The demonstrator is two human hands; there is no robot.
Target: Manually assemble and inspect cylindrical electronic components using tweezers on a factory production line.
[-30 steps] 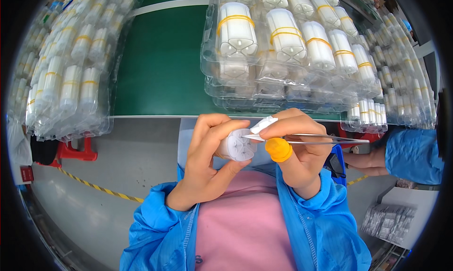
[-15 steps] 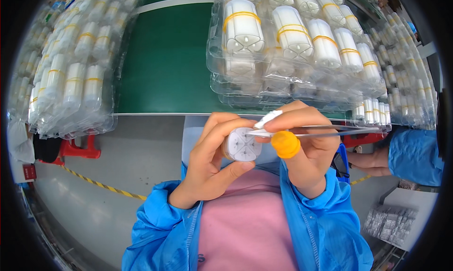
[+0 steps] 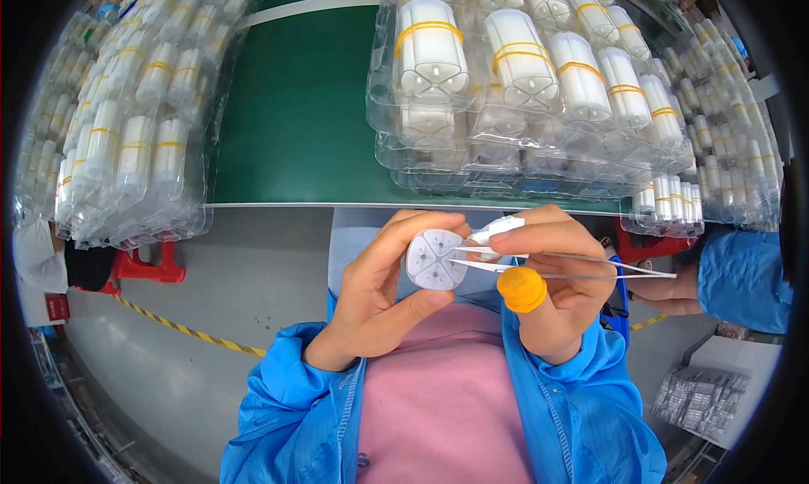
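My left hand (image 3: 371, 298) is wrapped round a short bundle of white tubes (image 3: 432, 271). The bundle's round end faces up, showing wedge-shaped sections with small dark marks. In my right hand (image 3: 563, 307) is a pair of metal tweezers (image 3: 484, 266), pinched along its arms. The tweezer points are spread apart at the right edge of the bundle's end; whether they touch it I cannot tell. A yellow finger cot (image 3: 522, 289) covers the right thumb tip, and a white wrap (image 3: 499, 228) is at the right index finger.
Stacked clear trays (image 3: 506, 168) of white tube bundles with yellow bands stand on the green table (image 3: 295, 121). More trays (image 3: 126, 168) are at the left. A co-worker's blue sleeve (image 3: 742, 277) shows at the right. Red stools (image 3: 150, 265) stand below.
The tweezer points have spread apart and shifted right, from over the bundle's end to its edge. My right hand moved slightly right and down. The bundle has turned a little in my left hand.
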